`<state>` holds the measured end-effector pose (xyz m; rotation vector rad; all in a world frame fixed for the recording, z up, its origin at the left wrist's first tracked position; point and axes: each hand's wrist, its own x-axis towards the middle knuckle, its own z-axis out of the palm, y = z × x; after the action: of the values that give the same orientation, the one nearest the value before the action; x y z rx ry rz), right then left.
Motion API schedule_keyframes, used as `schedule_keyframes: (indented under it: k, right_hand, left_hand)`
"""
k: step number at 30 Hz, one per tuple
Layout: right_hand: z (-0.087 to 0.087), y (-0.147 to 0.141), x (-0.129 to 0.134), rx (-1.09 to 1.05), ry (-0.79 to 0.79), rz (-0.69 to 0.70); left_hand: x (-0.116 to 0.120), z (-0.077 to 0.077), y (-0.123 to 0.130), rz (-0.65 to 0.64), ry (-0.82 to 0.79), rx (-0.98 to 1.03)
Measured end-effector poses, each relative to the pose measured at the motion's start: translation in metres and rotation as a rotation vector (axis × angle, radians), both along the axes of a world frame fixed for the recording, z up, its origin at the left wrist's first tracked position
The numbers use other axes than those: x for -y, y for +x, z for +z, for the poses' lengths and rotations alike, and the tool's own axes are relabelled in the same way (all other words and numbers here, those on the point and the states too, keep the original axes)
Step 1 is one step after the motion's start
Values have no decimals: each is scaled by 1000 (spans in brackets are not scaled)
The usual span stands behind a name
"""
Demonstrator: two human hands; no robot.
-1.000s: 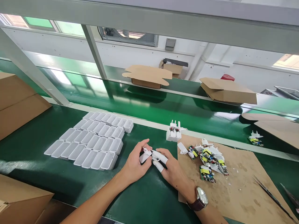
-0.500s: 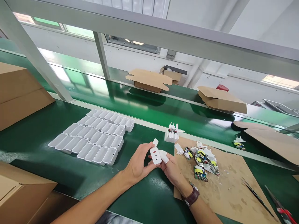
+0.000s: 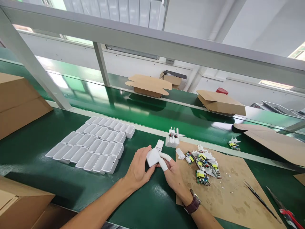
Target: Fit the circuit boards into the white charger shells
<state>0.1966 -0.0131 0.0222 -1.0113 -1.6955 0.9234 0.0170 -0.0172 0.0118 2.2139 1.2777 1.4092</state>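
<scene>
White open-topped cases [image 3: 92,143] stand in rows on the green table [image 3: 133,203], their visible interiors bare; two upright cases [image 3: 172,141] near the cardboard sheet [image 3: 234,190] contain circuit parts; the white charger housing [image 3: 153,157] lies between both hands, above the table; the left hand [image 3: 140,165] grasps its left side, fingers slightly parted; the right hand's [image 3: 172,173] covered fingertips [image 3: 163,164] pinch its right side.

Factory assembly workshop seen here — green conveyor belt [image 3: 143,113] framed by metal beams, circuit boards [image 3: 205,163] heaped on cardboard sheet [image 3: 234,197], white casings [image 3: 95,143] laid out in rows.
</scene>
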Motion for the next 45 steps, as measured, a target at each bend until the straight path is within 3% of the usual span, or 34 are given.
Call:
schedule_keyframes:
  k: [2,5,10,16,21,24,27,29,31,34,38,42,45]
  right_hand:
    - [5,0,3,37,67,-32]
    - [8,2,7,254,256,-48]
    - [-5,5,10,722,546,-16]
    - [-13,7,10,892,549,32]
    - [-15,8,9,917,538,53]
    - [-17,7,9,918,562,47]
    - [-19,7,8,900,586,36]
    - [-19,7,8,896,593,41]
    - [-17,7,7,910,591,55]
    - [-14,8,8,957,578,83]
    - [-10,7,9,997,547,101]
    - [-2,12,7,971,533,110]
    - [17,31,-1,880,526,-6]
  left_hand:
    - [-2,-5,-2,67,-94,-21]
    - [-14,-11,-3,109,-303,76]
    - [-60,-5,10,87,-499,284]
    - [-110,4,46,13,-574,277]
    - [-106,3,58,-39,-534,161]
    - [-99,17,41,-29,-442,34]
    - [-99,45,4,36,-319,-84]
    - [-102,65,-26,154,-244,-212]
    - [-106,79,-50,354,-163,-537]
    - [-109,87,-65,460,-141,-819]
    - [-103,83,-50,332,-116,-786]
    - [-84,72,-33,49,-50,-645]
    - [-67,58,-35,-116,-93,-521]
